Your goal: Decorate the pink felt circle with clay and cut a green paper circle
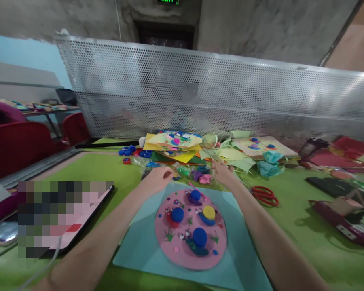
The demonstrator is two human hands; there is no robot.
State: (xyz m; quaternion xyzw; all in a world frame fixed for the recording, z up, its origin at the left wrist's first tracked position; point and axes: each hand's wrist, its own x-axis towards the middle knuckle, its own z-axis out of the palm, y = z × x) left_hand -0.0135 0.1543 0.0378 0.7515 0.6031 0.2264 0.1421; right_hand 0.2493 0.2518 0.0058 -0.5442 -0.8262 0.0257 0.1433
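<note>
My left hand (162, 176) is over the far left edge of a light blue sheet (133, 246), its fingers curled in; whatever they may hold is hidden. Across from it, my right hand (223, 173) reaches among clear plastic packets, fingers partly spread, beside the pink clay (205, 179). Between the hands lie purple clay (195, 174) and a green clay packet (183, 170). On the sheet rests a pink disc (182, 260) with several clay snails, their shells made of blue caps (199, 237) and a yellow cap (209, 212), plus small green grass tufts (169, 235).
Stacked yellow craft sheets (157, 143) and paper scraps (230, 153) lie at the back, before a perforated metal screen (182, 89). Red-handled scissors (264, 195) are right of my right forearm. A tablet (79, 218) lies left, and a purple power strip (342, 222) lies right.
</note>
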